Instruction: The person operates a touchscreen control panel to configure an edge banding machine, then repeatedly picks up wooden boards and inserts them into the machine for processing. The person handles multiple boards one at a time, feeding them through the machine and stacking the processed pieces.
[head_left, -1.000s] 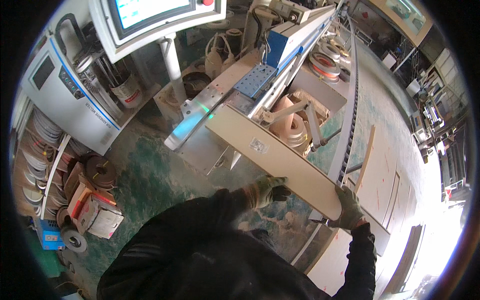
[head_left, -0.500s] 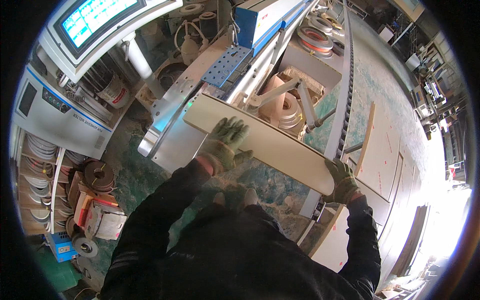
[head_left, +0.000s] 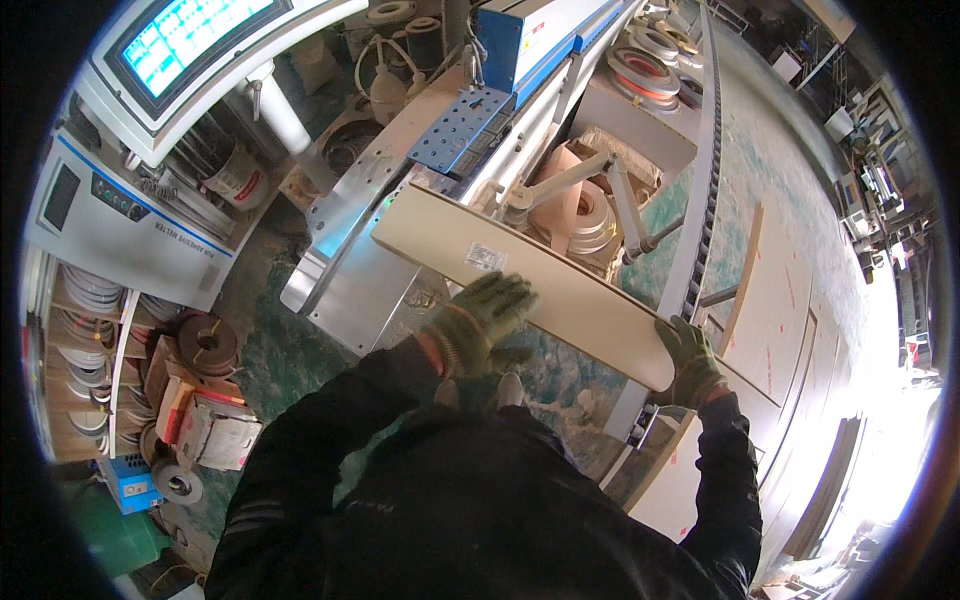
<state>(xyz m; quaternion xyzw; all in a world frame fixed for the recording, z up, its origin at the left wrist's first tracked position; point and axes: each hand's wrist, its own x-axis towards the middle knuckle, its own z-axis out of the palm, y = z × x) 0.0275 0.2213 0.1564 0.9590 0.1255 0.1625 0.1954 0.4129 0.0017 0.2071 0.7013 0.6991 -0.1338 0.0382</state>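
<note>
A long, narrow pale board (head_left: 560,298) with a rounded right end lies slantwise across the metal bed of a machine. My right hand (head_left: 690,365), in a grey-green work glove, grips that rounded end, thumb hidden under or behind it. My left hand (head_left: 482,322), gloved alike, has its fingers stretched out at the board's near edge, fingertips over its face; whether they press on it I cannot tell. A small white printed label (head_left: 487,257) shows on the board just beyond the left fingers. The board's left end reaches the steel plate (head_left: 365,290).
Beyond the board stands the blue-and-white machine (head_left: 540,45) with a perforated blue plate (head_left: 460,130). A roller rail (head_left: 706,190) runs away on the right, beside large pale panels (head_left: 770,310). A lit screen (head_left: 190,40) and shelved rolls of edging (head_left: 90,350) are at left.
My left hand has slid right and nearer along the board, uncovering the label. The right hand keeps its grip on the rounded end. The view has shifted slightly.
</note>
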